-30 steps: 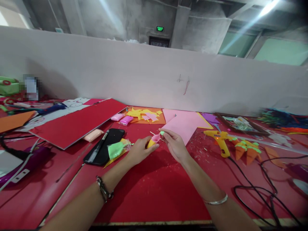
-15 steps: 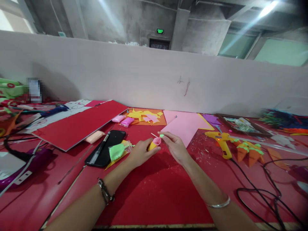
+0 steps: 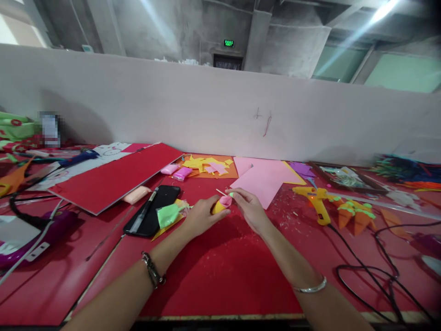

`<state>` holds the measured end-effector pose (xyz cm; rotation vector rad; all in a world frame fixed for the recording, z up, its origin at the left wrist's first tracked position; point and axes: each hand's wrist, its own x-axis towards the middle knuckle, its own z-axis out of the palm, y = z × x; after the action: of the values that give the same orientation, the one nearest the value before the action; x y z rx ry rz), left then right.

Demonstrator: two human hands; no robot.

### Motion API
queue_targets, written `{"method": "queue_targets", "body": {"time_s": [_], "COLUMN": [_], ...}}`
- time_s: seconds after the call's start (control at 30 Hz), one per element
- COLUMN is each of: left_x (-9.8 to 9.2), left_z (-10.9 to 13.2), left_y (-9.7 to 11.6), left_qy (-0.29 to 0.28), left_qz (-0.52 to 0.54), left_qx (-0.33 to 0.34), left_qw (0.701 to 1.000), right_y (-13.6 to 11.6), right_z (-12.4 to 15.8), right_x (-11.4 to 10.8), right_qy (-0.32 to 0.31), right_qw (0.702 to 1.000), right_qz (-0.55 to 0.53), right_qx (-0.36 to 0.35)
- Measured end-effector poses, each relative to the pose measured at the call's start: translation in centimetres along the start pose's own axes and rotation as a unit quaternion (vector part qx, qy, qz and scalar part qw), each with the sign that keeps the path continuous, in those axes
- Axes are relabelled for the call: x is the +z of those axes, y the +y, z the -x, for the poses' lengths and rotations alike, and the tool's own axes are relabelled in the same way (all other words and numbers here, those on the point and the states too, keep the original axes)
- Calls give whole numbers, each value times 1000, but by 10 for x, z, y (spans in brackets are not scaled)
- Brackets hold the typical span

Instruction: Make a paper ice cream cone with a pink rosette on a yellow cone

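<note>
Over the middle of the red table point(image 3: 220, 271), my left hand point(image 3: 202, 216) is closed around a small pink-and-yellow craft piece point(image 3: 219, 207). A thin pale stick point(image 3: 221, 191) pokes up beside that piece. My right hand point(image 3: 248, 209) pinches a small bit of light green clay point(image 3: 231, 195) between its fingertips, right against the pink end. Whether the green bit touches the pink part, and which hand holds the stick, I cannot tell. Left of my hands, a packet of light green clay point(image 3: 168, 215) lies partly over a black phone point(image 3: 138, 225).
On the right lie a yellow glue gun point(image 3: 319, 202), orange carrot-like cones point(image 3: 356, 215) and looped black cable point(image 3: 365, 269). Pink sheets point(image 3: 262, 184) and yellow scraps point(image 3: 203, 164) lie behind my hands. A red board point(image 3: 117, 177) is tilted at left, near a purple power strip point(image 3: 57, 234).
Both hands stay almost in place. The green bit at my right fingertips shows slightly less and sits a touch closer to the pink end. The view has shifted very slightly.
</note>
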<state>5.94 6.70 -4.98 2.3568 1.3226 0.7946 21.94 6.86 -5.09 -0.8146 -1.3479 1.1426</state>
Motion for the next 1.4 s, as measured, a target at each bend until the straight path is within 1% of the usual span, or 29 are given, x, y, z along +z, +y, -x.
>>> {"method": "queue_targets", "body": {"time_s": [0.07,0.1,0.17,0.2,0.23,0.27,0.33,0.4,0.43,0.5,0.57,0.67,0.77,0.87,0.93,1.0,1.07,1.1,1.17,1.23,1.33,1.4], "left_x": [1,1,2,3,3,4,4,4,4,3,1,-3,-5,-1,1,2,2,1,0,1,5,9], "left_z": [0,-1,-1,-2,-2,-2,-3,-3,-4,-4,-4,-3,-3,-3,-5,-7,-8,-9,-9,-8,-6,-4], "left_y": [0,0,2,3,5,7,11,15,17,19,20,24,27,26,22,16,12,11,10,10,13,15], "left_qy": [9,10,7,0,-10,-21,-32,-29,-21,-13,-10,-2,-2,1,11,32,53,57,56,49,43,37], "left_qz": [20,48,147,215,288,361,485,571,601,647,682,713,732,743,738,725,721,724,728,721,700,688], "left_qx": [-2,-5,-24,-46,-74,-106,-161,-195,-207,-220,-221,-214,-210,-203,-203,-221,-229,-221,-193,-177,-180,-195], "left_qw": [1000,999,989,976,955,926,859,797,771,730,697,667,649,637,643,651,652,651,655,668,690,699], "right_y": [0,0,0,0,1,2,5,7,8,8,6,3,2,4,6,6,5,5,4,4,3,2], "right_z": [0,-1,-1,-1,-2,-2,-2,0,1,3,5,6,7,6,5,3,2,1,0,1,2,3], "right_x": [0,-1,-2,-2,-2,-2,0,3,5,9,11,13,13,14,13,12,10,10,9,9,9,10], "right_qy": [-8,-10,-8,-2,7,17,24,5,-10,-36,-58,-79,-74,-41,-8,26,52,59,64,60,50,40], "right_qw": [1000,1000,999,998,997,997,999,999,998,987,968,946,941,954,967,975,979,979,980,980,979,977], "right_qz": [0,-9,-43,-59,-67,-64,-29,30,67,152,233,295,308,272,235,204,188,184,182,181,185,192], "right_qx": [1,4,17,23,27,29,30,25,15,-26,-74,-111,-123,-118,-102,-79,-63,-59,-59,-64,-76,-85]}}
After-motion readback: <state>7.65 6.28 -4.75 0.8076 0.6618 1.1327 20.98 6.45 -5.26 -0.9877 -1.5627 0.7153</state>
